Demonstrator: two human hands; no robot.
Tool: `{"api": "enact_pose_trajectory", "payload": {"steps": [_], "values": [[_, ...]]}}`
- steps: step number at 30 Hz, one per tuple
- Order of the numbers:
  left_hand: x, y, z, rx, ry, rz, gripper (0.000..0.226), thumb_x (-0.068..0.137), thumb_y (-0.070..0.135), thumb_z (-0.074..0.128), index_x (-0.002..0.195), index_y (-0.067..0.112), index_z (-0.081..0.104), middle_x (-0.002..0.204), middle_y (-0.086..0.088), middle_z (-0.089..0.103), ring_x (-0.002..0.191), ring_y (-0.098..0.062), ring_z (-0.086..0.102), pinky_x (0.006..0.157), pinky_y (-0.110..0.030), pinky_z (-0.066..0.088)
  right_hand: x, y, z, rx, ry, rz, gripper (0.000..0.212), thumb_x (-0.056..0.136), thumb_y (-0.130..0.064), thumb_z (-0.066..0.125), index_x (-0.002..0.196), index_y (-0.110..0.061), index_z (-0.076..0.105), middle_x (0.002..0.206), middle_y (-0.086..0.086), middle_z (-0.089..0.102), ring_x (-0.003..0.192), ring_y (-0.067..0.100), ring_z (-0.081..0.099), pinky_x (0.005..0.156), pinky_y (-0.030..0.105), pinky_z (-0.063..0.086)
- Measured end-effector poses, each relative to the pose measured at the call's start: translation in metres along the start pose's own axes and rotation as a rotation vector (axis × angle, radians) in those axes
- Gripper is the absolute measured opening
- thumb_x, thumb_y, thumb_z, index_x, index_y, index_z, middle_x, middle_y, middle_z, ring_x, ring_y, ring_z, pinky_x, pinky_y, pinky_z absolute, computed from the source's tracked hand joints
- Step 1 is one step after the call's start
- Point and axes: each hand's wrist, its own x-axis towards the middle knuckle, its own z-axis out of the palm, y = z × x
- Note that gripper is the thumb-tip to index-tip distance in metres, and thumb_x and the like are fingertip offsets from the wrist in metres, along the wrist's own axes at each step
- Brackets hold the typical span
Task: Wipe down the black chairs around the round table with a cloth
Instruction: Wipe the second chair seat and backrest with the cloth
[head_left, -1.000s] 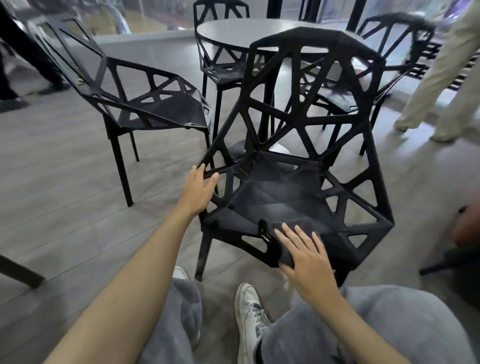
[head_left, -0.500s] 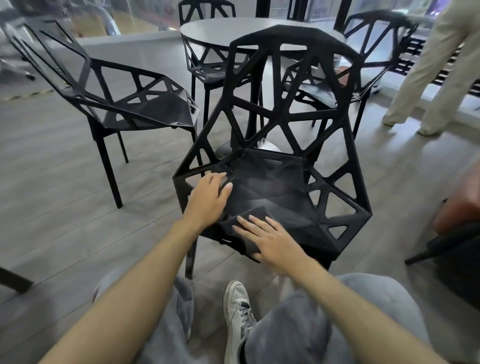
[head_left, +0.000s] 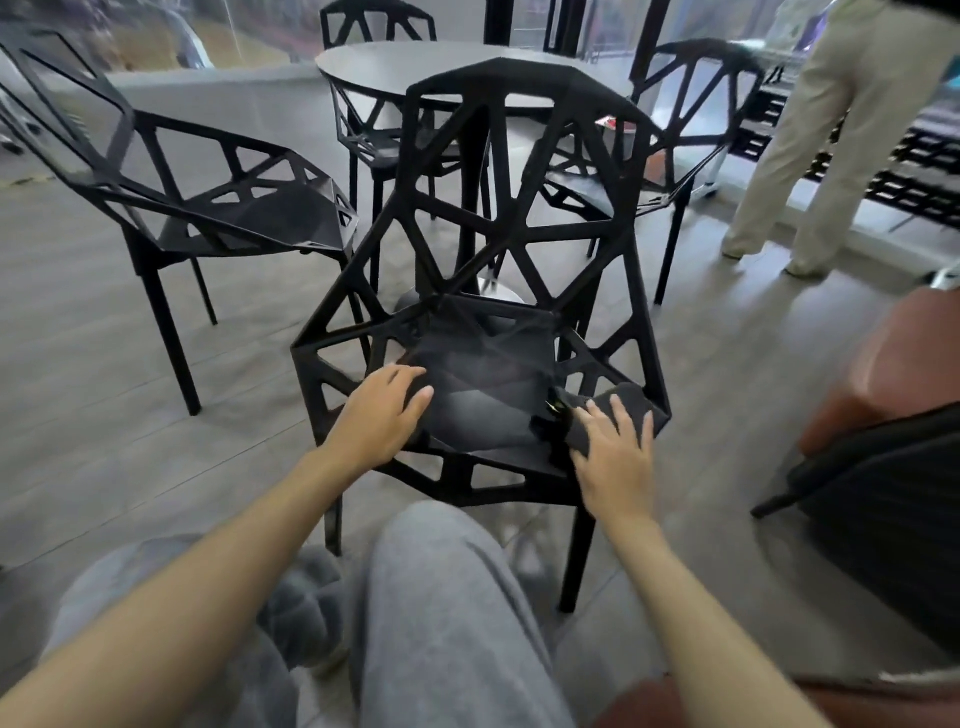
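A black lattice chair (head_left: 511, 156) stands right in front of me with its back toward the round table (head_left: 415, 70). My left hand (head_left: 379, 415) rests flat on the front left of its seat, fingers spread, holding nothing. My right hand (head_left: 615, 457) presses a dark cloth (head_left: 631, 402) flat against the seat's front right corner. A second black chair (head_left: 208, 208) stands to the left. Two more black chairs stand at the table, one behind it (head_left: 376, 21) and one on its right (head_left: 691, 78).
A person in beige trousers (head_left: 826, 145) stands at the right rear. A dark and reddish seat (head_left: 893, 426) sits close on my right. My grey-trousered legs (head_left: 441, 613) are below the chair. Wood-look floor (head_left: 93, 405) lies open to the left.
My right hand slid the cloth from the seat's front left to its front right corner. My left hand stayed on the seat's left. The view shifted slightly.
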Motion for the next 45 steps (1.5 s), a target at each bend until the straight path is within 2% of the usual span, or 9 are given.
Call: {"api": "enact_pose_trajectory", "payload": {"steps": [3,9,15,19,23,27,34,42,45], "values": [[0.006,0.018,0.002,0.023,-0.019,0.033,0.05,0.11,0.043,0.042,0.15,0.014,0.051,0.152,-0.006,0.053,0.149,-0.026,0.04,0.122,-0.048,0.033,-0.015,-0.034,0.015,0.107,0.11,0.065,0.049,0.094,-0.042,0.064,0.137,-0.021,0.063,0.144,-0.005,0.061,0.143,0.019,0.046,0.128,0.049,0.004],[0.042,0.078,0.015,0.055,-0.064,0.118,0.051,0.11,0.042,0.041,0.153,0.014,0.047,0.156,-0.006,0.05,0.155,-0.023,0.03,0.124,-0.045,0.021,-0.004,0.046,-0.014,-0.104,0.047,-0.39,0.052,0.092,-0.044,0.057,0.138,-0.022,0.063,0.141,-0.009,0.063,0.137,0.015,0.054,0.124,0.052,0.024],[0.073,0.145,0.05,-0.189,-0.025,0.003,0.047,0.111,0.036,0.04,0.152,0.013,0.046,0.154,-0.007,0.051,0.148,-0.025,0.039,0.126,-0.046,0.024,-0.003,0.051,-0.018,-0.049,0.112,-0.01,0.06,0.087,-0.033,0.075,0.143,-0.019,0.059,0.149,-0.004,0.056,0.149,0.019,0.039,0.126,0.058,0.013],[0.081,0.152,0.08,-0.304,0.043,-0.036,0.042,0.11,0.03,0.043,0.148,0.014,0.05,0.147,-0.005,0.057,0.14,-0.024,0.047,0.121,-0.047,0.033,-0.037,0.007,0.0,0.05,0.025,-0.153,0.073,0.085,-0.042,0.075,0.151,-0.024,0.049,0.157,-0.01,0.047,0.15,0.014,0.036,0.128,0.047,0.014],[0.082,0.124,0.109,-0.01,0.12,0.089,0.038,0.109,0.031,0.044,0.141,0.019,0.059,0.143,0.0,0.061,0.144,-0.021,0.046,0.124,-0.05,0.028,-0.019,0.045,-0.014,-0.079,-0.033,-0.338,0.065,0.087,-0.046,0.054,0.15,-0.027,0.052,0.156,-0.013,0.047,0.148,0.01,0.038,0.127,0.046,0.019],[0.062,0.084,0.127,0.22,0.208,0.084,0.047,0.106,0.039,0.034,0.132,0.02,0.068,0.139,-0.004,0.065,0.142,-0.027,0.051,0.119,-0.063,0.03,0.014,0.068,-0.027,-0.194,0.02,-0.139,0.053,0.095,-0.041,0.052,0.146,-0.025,0.056,0.153,-0.008,0.052,0.147,0.013,0.041,0.126,0.055,0.018],[0.05,0.056,0.119,0.281,0.163,0.114,0.051,0.105,0.043,0.033,0.132,0.019,0.068,0.139,-0.006,0.065,0.14,-0.028,0.053,0.116,-0.062,0.037,0.083,0.032,0.006,-0.129,0.002,-0.106,0.037,0.099,-0.03,0.051,0.126,-0.009,0.066,0.124,0.009,0.072,0.127,0.026,0.062,0.122,0.044,0.029],[0.062,0.098,0.103,0.162,0.16,0.158,0.053,0.105,0.044,0.028,0.136,0.019,0.063,0.139,-0.003,0.063,0.14,-0.027,0.051,0.117,-0.058,0.038,0.055,0.049,-0.035,-0.045,-0.077,-0.237,0.025,0.094,-0.021,0.065,0.118,-0.014,0.064,0.108,0.001,0.071,0.102,0.024,0.068,0.09,0.035,0.054],[0.053,0.103,0.098,0.119,0.145,0.154,0.056,0.106,0.046,0.024,0.141,0.021,0.059,0.143,-0.001,0.06,0.143,-0.024,0.048,0.119,-0.054,0.035,0.026,0.059,-0.055,0.085,-0.108,-0.173,0.028,0.1,-0.029,0.059,0.127,-0.022,0.061,0.119,-0.008,0.067,0.113,0.014,0.061,0.092,0.028,0.052]]}}
